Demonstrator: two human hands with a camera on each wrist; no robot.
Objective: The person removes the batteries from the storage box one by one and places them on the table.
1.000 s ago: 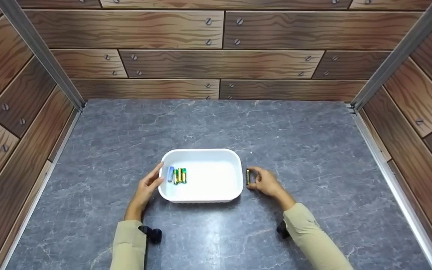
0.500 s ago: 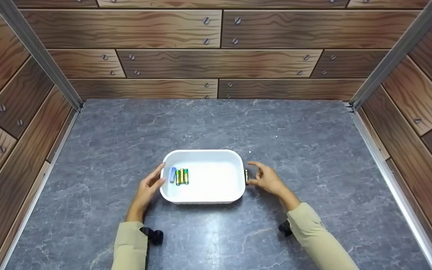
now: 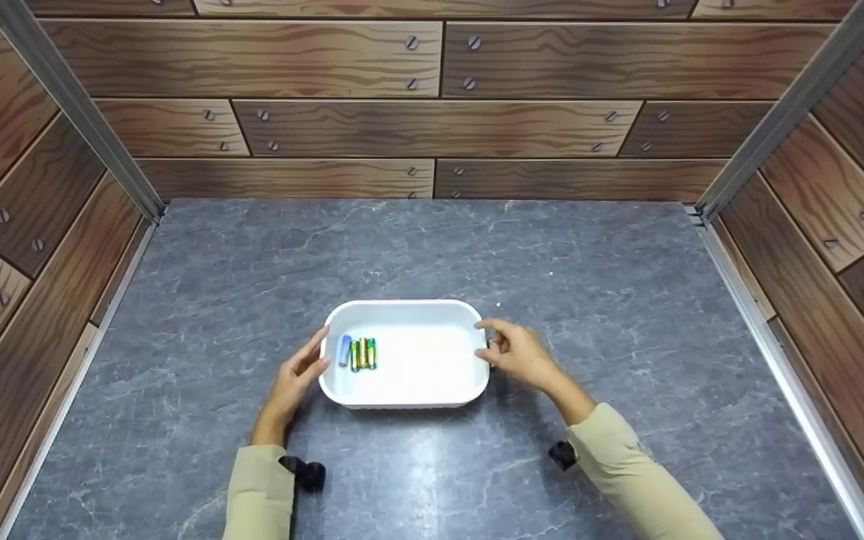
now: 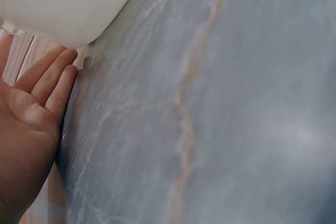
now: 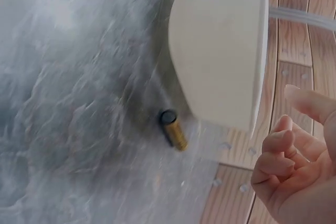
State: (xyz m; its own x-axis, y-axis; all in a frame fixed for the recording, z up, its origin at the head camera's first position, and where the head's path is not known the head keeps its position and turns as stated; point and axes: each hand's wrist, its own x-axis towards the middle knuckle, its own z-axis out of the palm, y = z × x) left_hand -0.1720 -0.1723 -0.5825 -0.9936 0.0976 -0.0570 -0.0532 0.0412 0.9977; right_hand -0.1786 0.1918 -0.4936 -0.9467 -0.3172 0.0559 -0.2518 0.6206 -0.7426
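Note:
A white rectangular bin (image 3: 423, 375) with rounded corners sits on the table between my hands. At its left end lie a blue battery (image 3: 345, 351) and several green and gold batteries (image 3: 364, 354), side by side. My left hand (image 3: 291, 381) is at the bin's left wall, fingers straight and thumb at the rim. My right hand (image 3: 523, 358) hovers over the right rim, thumb and index finger spread and the other fingers loosely bent, holding nothing. Below it a dark-ended gold battery (image 5: 174, 130) lies on the table beside the bin, mostly hidden in the head view.
Grey marbled tabletop (image 3: 432, 247) surrounds the bin. Wood-patterned walls (image 3: 439, 127) stand at the back and both sides, with metal posts (image 3: 109, 142) at the corners. Black wrist cameras (image 3: 308, 474) sit on both sleeves.
My right hand has let go of the gold battery beside the bin and moved up and left to the right rim. The bin and my left hand have shifted slightly right.

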